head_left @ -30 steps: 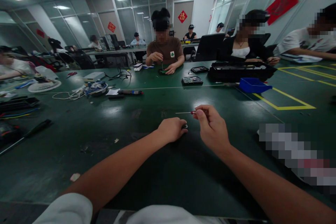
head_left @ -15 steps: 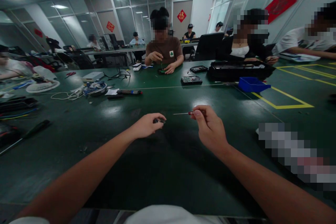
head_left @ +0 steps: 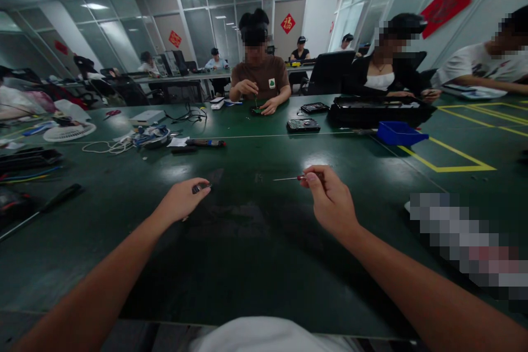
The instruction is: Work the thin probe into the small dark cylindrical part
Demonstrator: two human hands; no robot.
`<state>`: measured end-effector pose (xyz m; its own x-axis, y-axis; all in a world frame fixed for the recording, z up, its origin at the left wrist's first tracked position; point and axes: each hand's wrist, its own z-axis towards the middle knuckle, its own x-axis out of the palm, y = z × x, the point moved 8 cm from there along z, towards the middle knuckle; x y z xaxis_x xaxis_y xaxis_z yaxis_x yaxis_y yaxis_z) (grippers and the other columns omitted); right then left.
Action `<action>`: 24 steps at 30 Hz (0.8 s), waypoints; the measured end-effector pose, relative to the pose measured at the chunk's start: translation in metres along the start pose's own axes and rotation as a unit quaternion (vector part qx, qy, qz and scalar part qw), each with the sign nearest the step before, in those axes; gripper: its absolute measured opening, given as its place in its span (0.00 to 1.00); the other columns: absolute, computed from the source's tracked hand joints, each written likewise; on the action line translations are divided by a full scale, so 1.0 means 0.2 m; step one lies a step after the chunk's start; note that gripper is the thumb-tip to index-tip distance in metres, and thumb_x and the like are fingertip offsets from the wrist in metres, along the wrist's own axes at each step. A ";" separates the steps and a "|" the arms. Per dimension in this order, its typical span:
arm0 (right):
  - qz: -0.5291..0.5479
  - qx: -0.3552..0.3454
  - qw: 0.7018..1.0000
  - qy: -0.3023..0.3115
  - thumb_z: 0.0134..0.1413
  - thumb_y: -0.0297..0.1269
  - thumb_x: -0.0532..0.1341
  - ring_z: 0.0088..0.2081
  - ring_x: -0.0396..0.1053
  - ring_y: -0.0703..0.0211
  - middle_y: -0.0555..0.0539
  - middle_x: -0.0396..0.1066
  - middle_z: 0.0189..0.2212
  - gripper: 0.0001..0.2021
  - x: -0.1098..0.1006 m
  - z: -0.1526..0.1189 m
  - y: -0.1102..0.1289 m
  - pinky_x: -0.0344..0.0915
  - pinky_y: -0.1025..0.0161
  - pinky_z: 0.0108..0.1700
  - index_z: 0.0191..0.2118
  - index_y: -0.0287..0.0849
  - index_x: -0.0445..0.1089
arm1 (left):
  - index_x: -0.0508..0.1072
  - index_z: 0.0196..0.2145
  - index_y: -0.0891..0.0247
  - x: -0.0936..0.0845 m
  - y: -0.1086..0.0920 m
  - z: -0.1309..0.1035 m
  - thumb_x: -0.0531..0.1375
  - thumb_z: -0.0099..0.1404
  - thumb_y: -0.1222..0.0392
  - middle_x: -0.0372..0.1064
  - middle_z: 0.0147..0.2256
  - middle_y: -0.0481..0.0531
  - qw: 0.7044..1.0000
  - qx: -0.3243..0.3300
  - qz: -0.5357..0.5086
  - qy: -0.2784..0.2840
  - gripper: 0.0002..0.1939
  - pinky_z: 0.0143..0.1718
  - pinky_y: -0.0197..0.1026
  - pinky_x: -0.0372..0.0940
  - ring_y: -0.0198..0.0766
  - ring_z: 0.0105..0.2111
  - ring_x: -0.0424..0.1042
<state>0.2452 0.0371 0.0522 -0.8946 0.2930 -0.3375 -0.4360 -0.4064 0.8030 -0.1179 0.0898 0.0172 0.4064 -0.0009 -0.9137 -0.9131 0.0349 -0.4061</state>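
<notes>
My left hand (head_left: 183,198) is closed round a small dark, shiny part (head_left: 199,187), held low over the green table (head_left: 247,264). Fingers cover much of that part, so its kind does not show. To the right, my right hand (head_left: 330,198) grips a screwdriver (head_left: 300,177) by its reddish handle. Its thin metal shaft points left, level above the table and touching nothing. Small loose bits (head_left: 185,219) lie beside my left wrist.
Across the table a person in a brown shirt (head_left: 259,80) works on a small board. A hard drive (head_left: 303,125), a blue bin (head_left: 400,133), a black casing (head_left: 381,113) and a pen-like tool (head_left: 206,143) lie ahead. A long screwdriver (head_left: 61,198) rests at left.
My left hand has moved left, away from the screwdriver tip, with the small dark part still in it. My right hand stays almost where it was.
</notes>
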 end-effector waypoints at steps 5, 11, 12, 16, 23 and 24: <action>-0.001 -0.002 1.000 -0.002 0.68 0.45 0.55 0.37 0.76 0.52 0.45 0.77 0.35 0.11 0.00 0.00 -0.01 0.69 0.53 0.41 0.45 0.45 0.69 | 0.70 0.61 0.59 0.05 0.09 0.10 0.54 0.67 0.43 0.74 0.52 0.61 0.995 -0.018 0.090 0.045 0.30 0.48 0.47 0.65 0.55 0.50 0.73; 0.003 -0.003 1.000 0.002 0.67 0.45 0.55 0.37 0.77 0.52 0.46 0.76 0.35 0.11 0.01 0.00 -0.01 0.69 0.54 0.41 0.44 0.45 0.69 | 0.77 0.50 0.57 0.10 0.00 0.14 0.53 0.68 0.46 0.76 0.49 0.57 0.990 0.036 0.130 0.049 0.21 0.45 0.46 0.64 0.53 0.48 0.74; 0.000 -0.003 1.000 0.004 0.67 0.45 0.55 0.37 0.77 0.52 0.46 0.76 0.34 0.11 0.02 0.00 -0.01 0.69 0.54 0.41 0.44 0.45 0.69 | 0.77 0.48 0.57 0.10 -0.01 0.14 0.53 0.68 0.47 0.76 0.48 0.57 0.990 0.039 0.132 0.045 0.19 0.44 0.45 0.64 0.52 0.47 0.74; -0.008 0.002 1.000 0.013 0.67 0.44 0.55 0.37 0.77 0.52 0.46 0.77 0.34 0.11 0.02 0.00 -0.01 0.69 0.54 0.41 0.44 0.45 0.69 | 0.77 0.42 0.58 0.04 0.00 0.13 0.54 0.67 0.47 0.78 0.41 0.55 0.996 0.033 0.059 0.052 0.17 0.39 0.43 0.64 0.49 0.40 0.75; -0.011 0.008 0.999 0.030 0.67 0.44 0.54 0.36 0.77 0.53 0.46 0.77 0.33 0.11 0.04 0.00 -0.01 0.69 0.55 0.40 0.43 0.44 0.69 | 0.75 0.40 0.64 -0.32 0.35 0.03 0.60 0.64 0.53 0.76 0.36 0.50 0.982 -0.119 -0.127 -0.068 0.13 0.32 0.37 0.61 0.36 0.27 0.70; -0.009 0.009 0.999 0.030 0.67 0.44 0.54 0.36 0.77 0.53 0.46 0.77 0.33 0.11 0.04 0.00 -0.01 0.69 0.55 0.40 0.43 0.44 0.69 | 0.75 0.43 0.63 -0.38 0.43 0.00 0.61 0.63 0.55 0.75 0.36 0.48 0.967 -0.148 -0.182 -0.103 0.12 0.30 0.35 0.59 0.34 0.27 0.69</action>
<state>0.2398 0.0410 0.0481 -0.8909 0.2471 -0.3811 -0.4512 -0.3853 0.8049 -0.2266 0.0923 0.0511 0.6729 0.2407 -0.6995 -0.6650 -0.2174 -0.7145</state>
